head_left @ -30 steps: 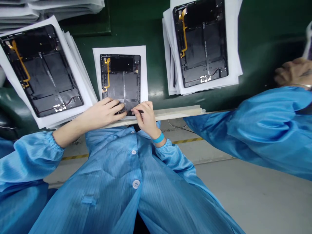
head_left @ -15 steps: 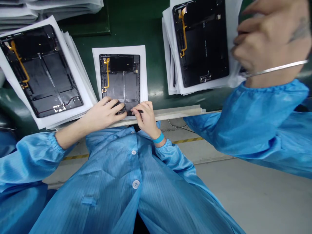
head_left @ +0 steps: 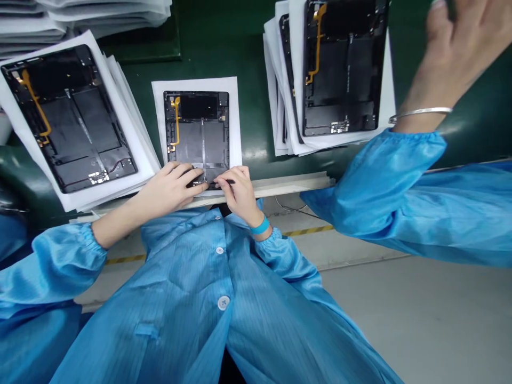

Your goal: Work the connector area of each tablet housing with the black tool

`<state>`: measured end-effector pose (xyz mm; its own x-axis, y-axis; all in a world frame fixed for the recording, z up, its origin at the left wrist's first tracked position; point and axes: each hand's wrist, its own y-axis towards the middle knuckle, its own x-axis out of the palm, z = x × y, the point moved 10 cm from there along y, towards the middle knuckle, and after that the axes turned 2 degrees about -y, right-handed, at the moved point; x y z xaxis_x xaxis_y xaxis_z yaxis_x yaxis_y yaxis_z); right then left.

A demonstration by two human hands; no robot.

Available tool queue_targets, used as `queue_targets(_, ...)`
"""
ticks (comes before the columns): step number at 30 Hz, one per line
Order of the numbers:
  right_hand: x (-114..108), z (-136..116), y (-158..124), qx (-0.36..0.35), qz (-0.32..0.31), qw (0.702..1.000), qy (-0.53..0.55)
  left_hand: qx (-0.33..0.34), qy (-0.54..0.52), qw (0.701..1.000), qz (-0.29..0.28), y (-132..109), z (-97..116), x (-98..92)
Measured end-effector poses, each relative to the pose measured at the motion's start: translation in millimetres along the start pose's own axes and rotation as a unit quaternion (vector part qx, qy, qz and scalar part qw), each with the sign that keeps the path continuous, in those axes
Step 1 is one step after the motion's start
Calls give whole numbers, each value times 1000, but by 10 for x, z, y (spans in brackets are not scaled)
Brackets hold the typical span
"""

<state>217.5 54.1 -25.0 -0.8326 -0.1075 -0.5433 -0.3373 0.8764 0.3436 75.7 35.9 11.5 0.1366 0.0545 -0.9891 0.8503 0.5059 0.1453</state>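
Observation:
An open black tablet housing (head_left: 197, 133) with a yellow flex cable lies on a white sheet (head_left: 236, 117) right in front of me. My left hand (head_left: 170, 186) rests on its near edge, fingers curled and pressing a small part near the bottom connector. Beside it, my right hand (head_left: 237, 191) pinches a thin black tool (head_left: 226, 182) whose tip points left at that same spot. The fingertips of both hands almost meet.
Stacks of tablet housings on white sheets lie at the left (head_left: 68, 117) and at the right (head_left: 340, 69) on the green bench (head_left: 248, 58). A co-worker's raised hand (head_left: 460, 48), with a bracelet and a blue sleeve, hovers at the right. More sheets (head_left: 100, 10) sit far left.
My hands have stayed on the housing's near edge. The co-worker's hand has risen toward the upper right, and the top housing on the right stack now sits shifted to the right.

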Motion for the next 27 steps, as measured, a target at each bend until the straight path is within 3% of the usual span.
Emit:
queue_targets(9,-7,-50,63,-32,-10,999,-24,-37,-14,999,28,-33,42,34)
queue_targets(16,-79,147,142,28,-37,996,-70,-68,-39,995,57,-103,35,94)
queue_targets(27,-176,169,132,51,-1,997,-50,-107,-78,991,23,-97,16,217)
